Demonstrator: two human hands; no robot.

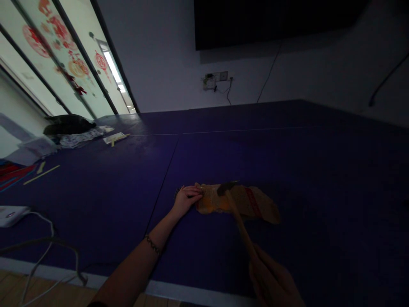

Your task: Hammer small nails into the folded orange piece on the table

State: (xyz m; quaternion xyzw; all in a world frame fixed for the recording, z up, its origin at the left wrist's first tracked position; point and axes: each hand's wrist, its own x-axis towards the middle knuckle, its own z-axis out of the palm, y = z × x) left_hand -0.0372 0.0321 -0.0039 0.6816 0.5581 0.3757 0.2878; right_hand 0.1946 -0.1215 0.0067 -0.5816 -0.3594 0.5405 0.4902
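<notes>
A flat brown and tan piece [262, 204] with a red band lies on the dark purple surface [204, 251]. At its left end rests my left hand [188, 199], fingers pressed together on the edge; whatever they pinch is too small to make out. My right hand [271, 277] is wrapped round the wooden handle of a hammer [241, 226]. The hammer's dark head is over the middle of the brown piece; whether it touches is unclear.
A white device [12, 215] with cables lies at the left front. Further back are a dark bundle [68, 124], a small white packet [115, 137] and thin yellow strips [41, 175]. Wall sockets [217, 77] and a black screen [271, 21] are beyond.
</notes>
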